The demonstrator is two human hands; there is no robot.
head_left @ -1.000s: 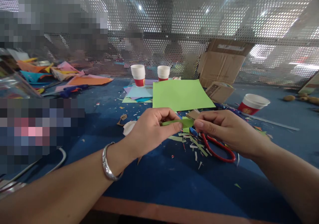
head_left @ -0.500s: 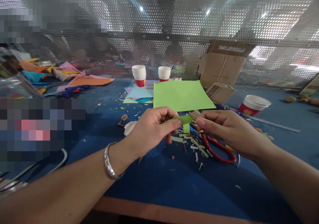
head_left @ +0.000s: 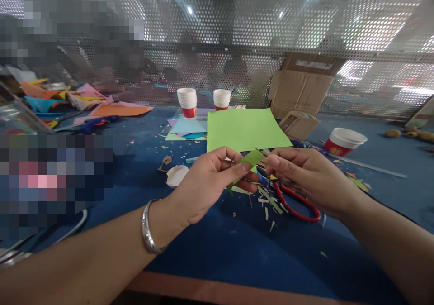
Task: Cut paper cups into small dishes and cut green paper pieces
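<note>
Pinched between thumb and fingers of my left hand (head_left: 220,173) is a narrow green paper strip (head_left: 251,158), tilted up to the right. My right hand (head_left: 298,171) is closed at the strip's right end, its fingertips round something small and partly hidden that I cannot make out. Red-handled scissors (head_left: 298,207) lie on the blue table just below my right hand, among green and white paper scraps (head_left: 269,201). Behind both hands lies a large green sheet (head_left: 247,128).
Stacked paper cups (head_left: 187,102) stand at the back, and another red-and-white cup (head_left: 344,142) is at the right. Cardboard boxes (head_left: 301,90) lean near the mesh wall. Coloured papers (head_left: 118,109) lie at the left. A white paper disc (head_left: 176,176) is beside my left wrist.
The green strip has turned in my left hand and now slants more steeply. My left hand's lower fingers have shifted right beneath it. My right hand has hardly moved.
</note>
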